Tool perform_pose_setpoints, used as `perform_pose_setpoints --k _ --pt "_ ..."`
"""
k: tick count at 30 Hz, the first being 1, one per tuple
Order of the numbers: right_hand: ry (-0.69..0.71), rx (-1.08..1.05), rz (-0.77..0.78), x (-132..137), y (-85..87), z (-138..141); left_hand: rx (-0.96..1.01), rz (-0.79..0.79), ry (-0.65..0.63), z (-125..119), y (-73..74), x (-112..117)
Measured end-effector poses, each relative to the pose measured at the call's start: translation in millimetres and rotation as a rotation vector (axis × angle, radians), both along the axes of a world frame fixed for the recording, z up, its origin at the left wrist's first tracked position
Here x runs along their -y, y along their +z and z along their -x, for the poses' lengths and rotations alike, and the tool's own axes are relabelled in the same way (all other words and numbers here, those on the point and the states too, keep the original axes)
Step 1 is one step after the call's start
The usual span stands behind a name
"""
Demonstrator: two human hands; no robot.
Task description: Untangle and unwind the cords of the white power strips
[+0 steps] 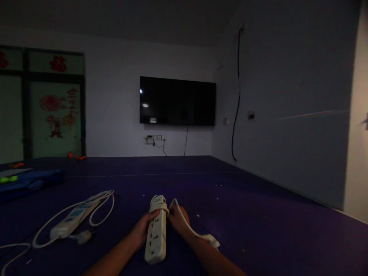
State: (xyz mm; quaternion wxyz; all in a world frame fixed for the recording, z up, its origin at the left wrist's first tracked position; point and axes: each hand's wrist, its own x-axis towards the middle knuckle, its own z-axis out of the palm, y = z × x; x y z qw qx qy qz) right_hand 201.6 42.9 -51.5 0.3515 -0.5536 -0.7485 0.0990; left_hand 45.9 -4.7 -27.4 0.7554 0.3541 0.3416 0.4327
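Note:
A white power strip (156,237) stands tilted in front of me, its sockets facing me. My left hand (143,226) is closed around its left side, thumb across the front. Several turns of the white cord (159,206) are wrapped around the strip's far end. My right hand (179,219) is closed at the strip's right side, pinching the cord beside the turns; its fingertips are partly hidden. From there the loose end of the cord loops over my right wrist, and its white plug (212,240) hangs by the forearm.
A second white power strip (76,218) lies on the purple surface (258,230) at left, with its looped cord and plug (83,237). Blue cloth (34,180) lies farther left. Small white scraps dot the surface. A television (177,101) hangs on the far wall.

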Motion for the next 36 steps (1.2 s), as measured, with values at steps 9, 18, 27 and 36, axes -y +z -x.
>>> perform_pose_setpoints --k 9,18,27,36 --pt "-0.023 -0.007 0.022 5.1 7.1 1.6 -0.032 0.018 0.039 -1.6 1.8 0.5" --pt "-0.004 0.001 0.015 1.9 3.7 1.0 -0.015 -0.012 0.014 -0.5 0.5 0.7" --pt "-0.003 -0.003 0.029 3.2 4.7 0.7 -0.034 -0.012 0.028 -1.9 4.9 3.7" --pt "-0.002 -0.009 0.022 2.3 4.7 1.2 -0.038 -0.006 0.041 -0.8 -1.7 -1.8"
